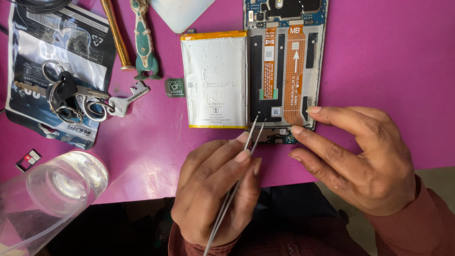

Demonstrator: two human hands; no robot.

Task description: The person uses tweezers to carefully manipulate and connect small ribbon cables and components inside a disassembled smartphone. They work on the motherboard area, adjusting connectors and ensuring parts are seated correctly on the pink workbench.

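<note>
Fingers [244, 156] of the left hand [213, 189] pinch steel tweezers [246, 147], tips at the opened phone's [284, 71] lower edge beside the lifted battery [215, 78]. The right hand's [365, 156] fingertips, slightly spread, steady that phone's bottom corner. Best to keep the tips shallow, clear of the orange flex cable [294, 76].

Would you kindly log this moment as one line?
left hand: holds tweezers | tips: at open phone | right hand: steadies phone | battery: lifted aside

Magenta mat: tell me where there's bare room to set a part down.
The widest bare stretch of the mat lies right of the opened phone, above the right hand. A smaller patch sits between the keys and the left hand. The top left is crowded: pouch, tools, battery.
</note>
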